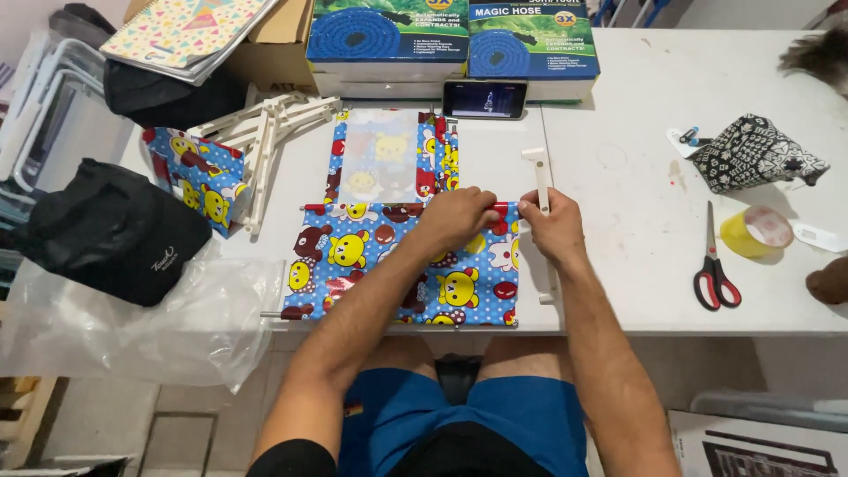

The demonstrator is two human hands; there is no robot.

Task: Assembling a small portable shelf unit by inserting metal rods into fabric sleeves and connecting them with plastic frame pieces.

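Your left hand [459,216] pressed flat on the cartoon-print cloth [402,269]; just right, your right hand [549,225] pinched the white rail [541,177], which ran away from you.

Both bare forearms reach forward from the lower edge of the view and converge toward the middle. The left hand [457,218] lies palm down, knuckles up, its fingers [486,210] curled and pointing right. The right hand [551,226] sits just beside it, wrist straight, its fingers [530,208] bent inward in a pinch. The two hands' fingertips almost meet.
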